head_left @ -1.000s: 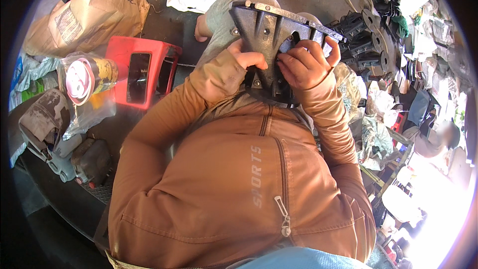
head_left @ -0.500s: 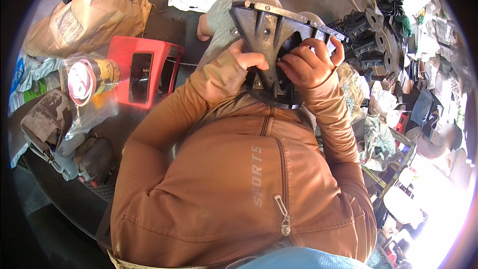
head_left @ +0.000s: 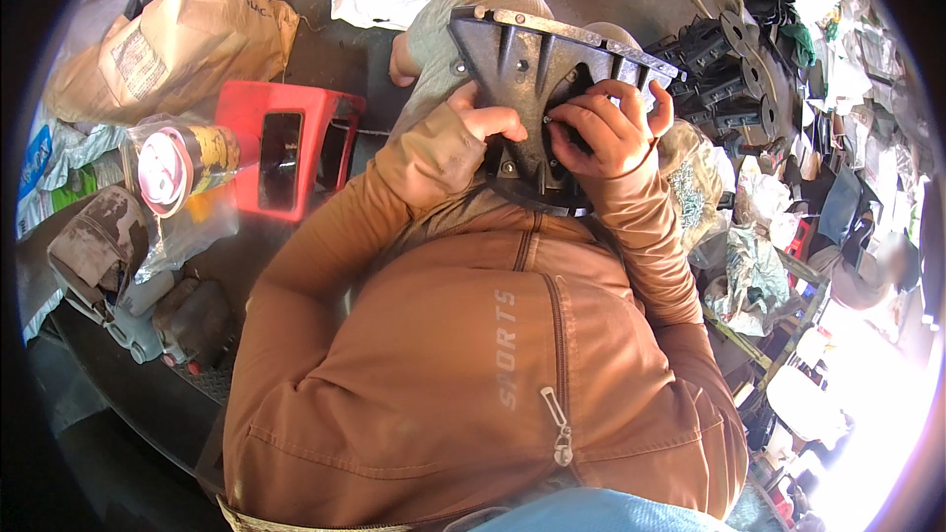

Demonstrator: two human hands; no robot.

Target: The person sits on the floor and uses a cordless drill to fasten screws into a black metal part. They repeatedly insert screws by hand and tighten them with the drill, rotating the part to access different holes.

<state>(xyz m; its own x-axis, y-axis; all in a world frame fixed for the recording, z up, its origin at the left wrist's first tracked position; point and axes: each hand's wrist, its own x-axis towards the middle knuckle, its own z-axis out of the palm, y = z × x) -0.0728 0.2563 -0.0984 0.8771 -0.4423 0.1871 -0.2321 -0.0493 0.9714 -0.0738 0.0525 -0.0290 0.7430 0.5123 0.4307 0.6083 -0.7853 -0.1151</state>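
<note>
The black ribbed bracket (head_left: 522, 89) sits in the upper middle of the frame, between both hands, its long rim running from upper left down slightly to the right and its body narrowing below. The left hand (head_left: 434, 153) clamps its left flank, the one visible finger on the front face, the others hidden. The right hand (head_left: 606, 133) is nearer the dark opening right of centre, its fingertips bunched there; whether they pinch anything I cannot tell. Against half a second ago, the bracket lies marginally further left; both hands keep their places on it.
</note>
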